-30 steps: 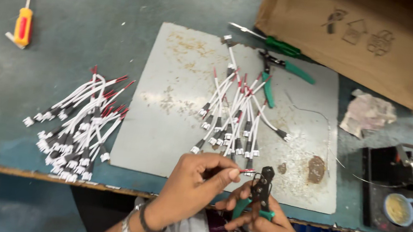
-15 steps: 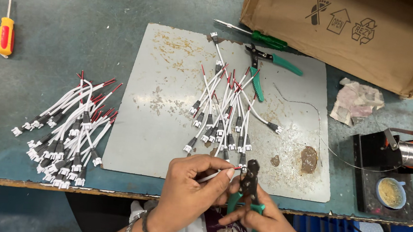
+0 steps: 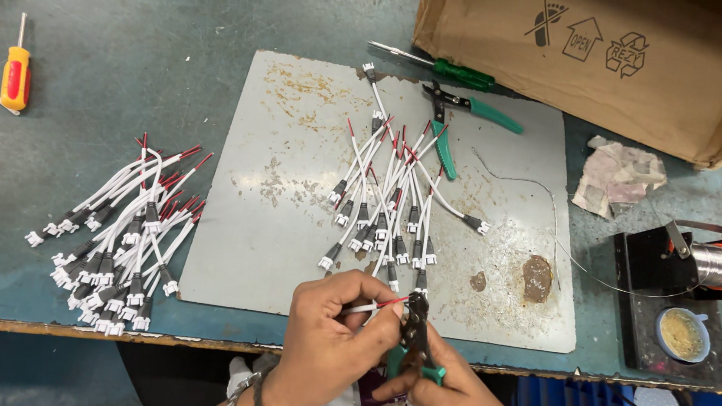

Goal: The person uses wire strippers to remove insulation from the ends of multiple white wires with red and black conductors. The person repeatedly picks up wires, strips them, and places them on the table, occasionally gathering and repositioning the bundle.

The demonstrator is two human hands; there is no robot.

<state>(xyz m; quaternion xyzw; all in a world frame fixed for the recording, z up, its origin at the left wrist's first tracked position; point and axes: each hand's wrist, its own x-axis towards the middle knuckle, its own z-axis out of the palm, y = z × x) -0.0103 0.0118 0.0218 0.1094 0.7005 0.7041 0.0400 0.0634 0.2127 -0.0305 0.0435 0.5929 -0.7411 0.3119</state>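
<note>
My left hand [image 3: 327, 339] pinches a short white and red wire lead [image 3: 374, 306] at the near table edge, its red end meeting the jaws of a black wire stripper with green handles [image 3: 415, 334]. My right hand [image 3: 457, 399] grips those handles from below. Just beyond my hands, several white leads with connectors [image 3: 387, 201] lie fanned on a grey metal sheet [image 3: 290, 223]. A second bundle of similar leads [image 3: 119, 230] rests on the table to the left.
Green-handled pliers [image 3: 450, 128] and a green screwdriver [image 3: 442, 66] lie at the sheet's far edge by a cardboard box [image 3: 617, 60]. An orange screwdriver [image 3: 15, 77] sits far left. At right stand a solder spool holder [image 3: 704, 263], a flux tin [image 3: 682, 334] and crumpled paper [image 3: 620, 173].
The view has shifted slightly. My hands stay together at the table edge, and the lead's red end has come up to the stripper's jaws.
</note>
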